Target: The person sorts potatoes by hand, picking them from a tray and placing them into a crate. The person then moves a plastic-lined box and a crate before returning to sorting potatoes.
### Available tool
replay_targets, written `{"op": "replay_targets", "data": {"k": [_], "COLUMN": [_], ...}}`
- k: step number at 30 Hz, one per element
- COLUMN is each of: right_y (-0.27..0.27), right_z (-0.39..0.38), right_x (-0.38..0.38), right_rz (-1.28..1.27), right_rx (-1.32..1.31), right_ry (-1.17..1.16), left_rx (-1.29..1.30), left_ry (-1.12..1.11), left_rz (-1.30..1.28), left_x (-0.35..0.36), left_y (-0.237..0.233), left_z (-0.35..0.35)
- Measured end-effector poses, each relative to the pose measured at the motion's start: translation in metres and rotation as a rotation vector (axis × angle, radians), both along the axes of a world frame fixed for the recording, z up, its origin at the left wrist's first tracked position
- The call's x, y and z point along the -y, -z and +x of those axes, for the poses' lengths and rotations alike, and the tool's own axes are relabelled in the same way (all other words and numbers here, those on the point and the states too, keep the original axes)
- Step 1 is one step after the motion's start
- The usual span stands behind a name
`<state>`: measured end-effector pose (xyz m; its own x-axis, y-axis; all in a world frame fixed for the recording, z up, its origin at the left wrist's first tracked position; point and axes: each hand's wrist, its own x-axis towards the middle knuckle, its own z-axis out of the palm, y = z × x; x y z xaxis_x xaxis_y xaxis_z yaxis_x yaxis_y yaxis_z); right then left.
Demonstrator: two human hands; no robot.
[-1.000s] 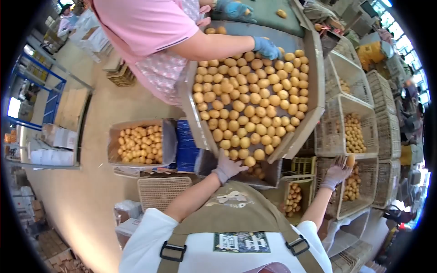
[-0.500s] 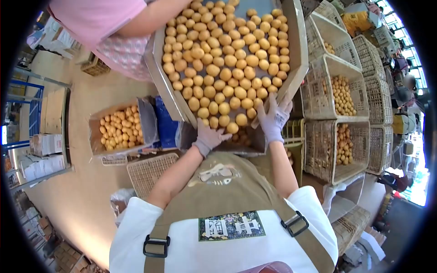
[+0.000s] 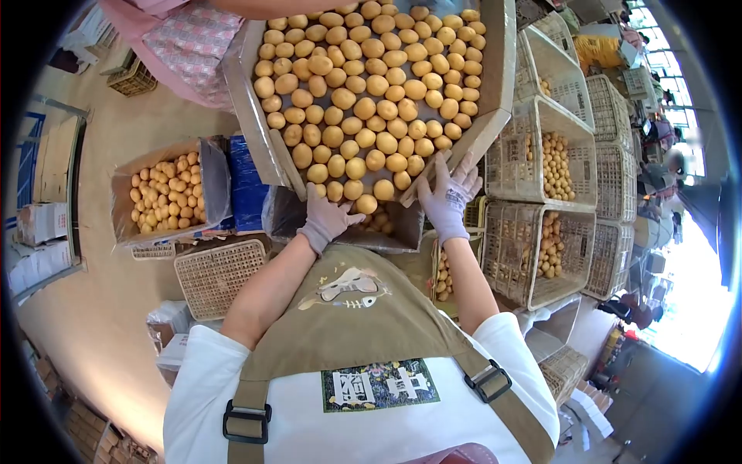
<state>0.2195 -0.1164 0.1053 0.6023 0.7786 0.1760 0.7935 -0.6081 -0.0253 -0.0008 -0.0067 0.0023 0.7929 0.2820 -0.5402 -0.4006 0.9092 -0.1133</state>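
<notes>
From the left, we see one filled, lined box; our left hand, unclenched with thumb stretched out, at the near mouth of one tray; on that tray, round tan produce, too many pieces to count; our right hand, a second ago off to the side with one piece, now loosely splayed at the mouth's right lip; then three whitish crates holding more

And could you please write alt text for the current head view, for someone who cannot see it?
Gloved left hand and right hand frame the narrow near end of a tray full of round yellowish produce, above a dark-lined box holding more. Crates of similar produce stand to the right.
</notes>
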Motion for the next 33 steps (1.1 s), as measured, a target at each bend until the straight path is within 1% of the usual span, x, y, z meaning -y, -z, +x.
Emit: {"op": "replay_targets", "data": {"k": [2, 4, 5, 6, 8, 10, 11, 12, 14, 15, 16, 18, 20, 22, 23, 25, 27, 28, 30, 33], "right_y": [0.0, -0.001, -0.007, -0.016, -0.008, -0.001, 0.022, 0.032, 0.028, 0.023, 0.017, 0.011, -0.011, -0.014, -0.018, -0.032, -0.035, -0.039, -0.048, -0.035], "right_z": [0.003, 0.012, 0.023, 0.024, 0.042, 0.049, 0.054, 0.057, 0.052, 0.051, 0.051, 0.048, 0.026, 0.017, 0.011, -0.004, -0.008, -0.01, -0.017, -0.011], "right_x": [-0.009, -0.021, -0.029, -0.045, -0.073, -0.105, -0.118, -0.131, -0.145, -0.144, -0.14, -0.123, -0.108, -0.099, -0.095, -0.09, -0.086, -0.081, -0.076, -0.066], "right_rz": [-0.052, -0.045, 0.032, 0.111, 0.159, 0.08, 0.058, -0.076, -0.078, 0.031, 0.045, 0.118, 0.351, 0.466, 0.591, 0.694, 0.775, 0.805, 0.792, 0.918], "right_rx": [0.007, 0.055, 0.112, 0.253, 0.112, -0.212, -0.109, -0.198, -0.265, -0.421, -0.46, -0.496, -0.644, -0.725, -0.987, -1.097, -1.178, -1.237, -1.245, -1.568], "right_ry": [0.014, 0.018, -0.122, -0.165, -0.226, -0.108, -0.081, 0.016, 0.101, 0.137, 0.164, 0.07, 0.036, 0.04, 0.066, 0.012, -0.081, -0.086, -0.113, -0.089], "left_rx": [-0.043, -0.09, -0.116, -0.132, -0.167, -0.17, -0.181, -0.19, -0.202, -0.201, -0.198, -0.148, -0.144, -0.175, -0.22, -0.195, -0.182, -0.181, -0.15, -0.045], "left_ry": [0.022, 0.041, 0.016, 0.021, 0.036, 0.037, 0.033, 0.028, 0.038, 0.03, 0.018, 0.028, 0.024, 0.035, 0.038, 0.028, 0.029, 0.03, 0.035, 0.028], "left_rz": [0.018, 0.024, 0.003, 0.012, 0.026, 0.03, 0.017, 0.011, 0.069, 0.05, 0.024, 0.026, 0.003, -0.017, -0.011, 0.01, 0.009, 0.0, 0.006, 0.033], "left_x": [-0.001, -0.001, 0.0, 0.0, 0.0, 0.003, 0.005, 0.004, 0.004, 0.004, 0.004, 0.001, 0.004, 0.001, 0.001, -0.001, 0.001, 0.002, 0.001, -0.002], "left_y": [-0.002, -0.005, -0.005, -0.005, -0.006, -0.001, 0.002, 0.002, -0.004, -0.002, -0.001, 0.001, 0.004, 0.004, 0.0, -0.001, -0.001, -0.001, 0.0, -0.001], "left_z": [-0.001, 0.001, 0.001, 0.003, 0.003, 0.001, 0.002, 0.003, 0.001, 0.0, 0.0, 0.0, -0.003, 0.001, 0.003, 0.002, 0.003, 0.002, 0.0, -0.003]}}
